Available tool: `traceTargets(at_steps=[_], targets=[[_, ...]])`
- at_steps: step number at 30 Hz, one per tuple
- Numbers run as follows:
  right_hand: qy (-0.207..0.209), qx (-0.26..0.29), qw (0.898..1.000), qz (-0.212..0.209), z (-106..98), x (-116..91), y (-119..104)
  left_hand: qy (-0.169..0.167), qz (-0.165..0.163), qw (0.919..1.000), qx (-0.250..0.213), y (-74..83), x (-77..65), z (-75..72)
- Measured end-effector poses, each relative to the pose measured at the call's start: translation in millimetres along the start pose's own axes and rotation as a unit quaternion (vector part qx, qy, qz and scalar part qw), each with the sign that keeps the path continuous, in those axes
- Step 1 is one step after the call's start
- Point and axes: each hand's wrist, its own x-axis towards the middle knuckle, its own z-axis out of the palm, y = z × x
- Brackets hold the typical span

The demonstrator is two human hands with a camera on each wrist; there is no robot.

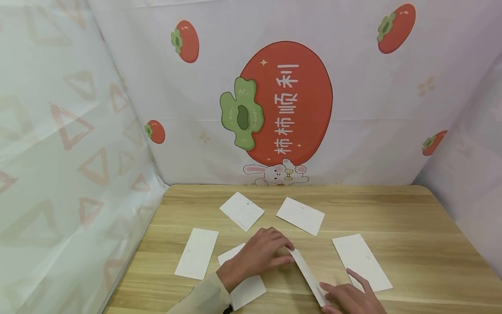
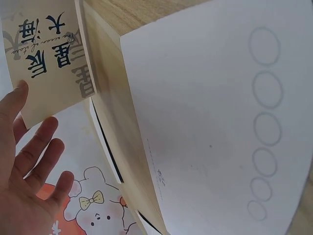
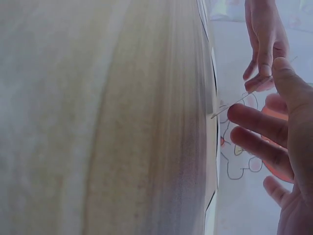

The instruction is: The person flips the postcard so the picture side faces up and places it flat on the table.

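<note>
A card stands tilted on its long side in the head view, its thin pale edge showing. My left hand pinches its far end between thumb and fingers. At the near end, my right hand grips the card with thumb and fingertips. From the left wrist, the card's tan face shows dark calligraphy. A white card lies partly hidden under my left forearm; a row of drawn circles shows on a white card in the left wrist view.
More white cards lie flat on the wooden table: one at the back left, one at the back middle, one at the left and one at the right, beside my right fingers. A printed cloth hangs behind.
</note>
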Motion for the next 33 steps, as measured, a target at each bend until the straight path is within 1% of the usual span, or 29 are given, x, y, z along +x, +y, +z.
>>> traceTargets(at_steps=[2,8,13,16,19,20,22,26,30,33], targets=[[0.012,0.004,1.000,-0.011,1,1,0,0.001,-0.002,1.0000,0.001,-0.9,-0.2,-0.1],[0.047,0.020,0.999,-0.020,3,3,3,0.004,-0.003,1.0000,0.008,-3.4,-1.0,-0.7],[0.063,0.005,0.998,-0.031,2,5,9,0.017,0.002,0.9998,0.008,-4.7,-1.9,-0.9],[0.059,-0.009,0.998,-0.021,0,5,11,0.031,0.004,0.9995,-0.001,-4.8,-1.7,-1.0],[0.051,-0.026,0.998,0.009,-3,5,10,0.044,0.005,0.9990,-0.012,-4.6,-1.4,-1.1],[0.040,-0.031,0.998,0.027,-5,5,9,0.046,0.005,0.9988,-0.015,-4.5,-1.2,-1.2],[0.031,-0.044,0.998,0.043,-8,5,9,0.049,0.006,0.9987,-0.016,-4.4,-1.5,-0.6],[0.014,-0.056,0.996,0.062,-10,7,13,0.041,0.005,0.9991,-0.007,-4.2,-3.0,0.2],[0.021,-0.063,0.995,0.081,-9,8,17,0.028,0.003,0.9996,-0.007,-3.6,-3.9,-0.6],[0.017,-0.072,0.992,0.103,-10,9,16,0.018,-0.003,0.9998,-0.009,-3.3,-3.7,-0.5]])
